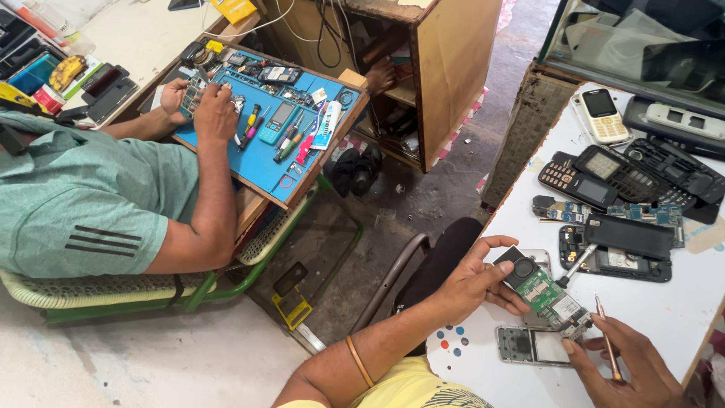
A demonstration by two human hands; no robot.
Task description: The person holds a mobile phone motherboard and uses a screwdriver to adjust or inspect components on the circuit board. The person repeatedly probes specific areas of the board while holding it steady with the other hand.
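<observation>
Left hand [472,283] pinches a green, long phone circuit board [547,295] above the white table [664,317]; board's long axis runs down-right toward the right hand [627,363], closed on a thin screwdriver [606,336], tip just beside the board.

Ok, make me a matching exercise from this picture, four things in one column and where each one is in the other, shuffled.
Things:
1. green circuit board
2. thin tool
3. cream keypad phone
4. blue work mat

Places:
A. far end of the white table
B. left hand
C. under a co-worker's hands
D. right hand

Pairs: 1-B, 2-D, 3-A, 4-C
</observation>
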